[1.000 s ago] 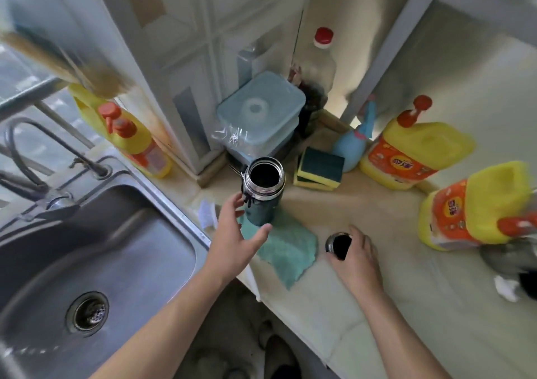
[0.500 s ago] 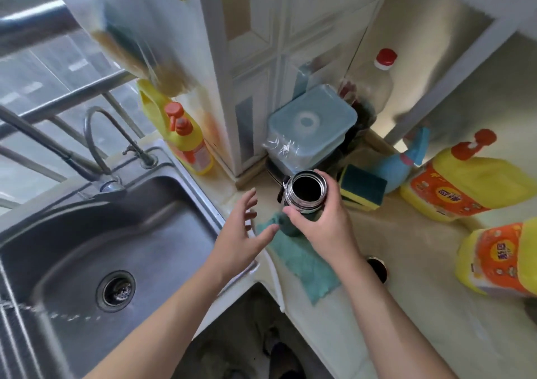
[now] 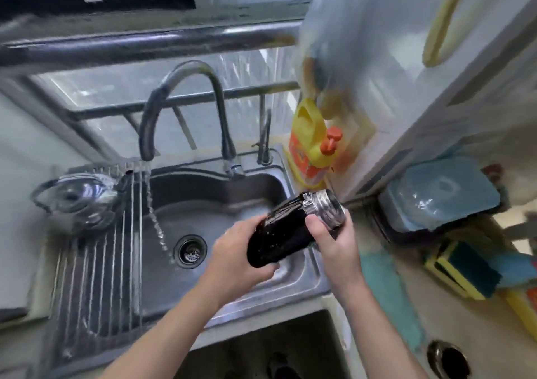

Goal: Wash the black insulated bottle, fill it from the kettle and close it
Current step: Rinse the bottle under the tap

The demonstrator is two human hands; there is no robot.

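**Desk:** Where is everything, biggest first?

**Me:** The steel sink [image 3: 203, 195] fills the middle. Its tap [image 3: 180, 88] drops a thin stream [image 3: 155, 218] at nine o'clock of the bottle, well apart from it. The kettle [image 3: 78, 201] sits on the drainer rack [image 3: 96, 268] at the sink's nine o'clock edge. The black insulated bottle [image 3: 279, 233] hangs tilted over the sink's three o'clock side, with its open steel mouth toward one o'clock. My left hand [image 3: 238, 259] is wrapped under the base and my right hand [image 3: 334, 242] is clamped round the neck.

**Desk:** What worries you?

**Me:** The body is beaded with droplets, so I judge it could slide in the grip and strike the basin. With the mouth turned away from the stream, a hasty swing across could splash the worktop [image 3: 479, 335]. The detergent bottle [image 3: 313, 146] at twelve o'clock stands near enough to be knocked. The cap [image 3: 447, 361] lies at five o'clock, just beside my right forearm, and a careless pull back could sweep it off.
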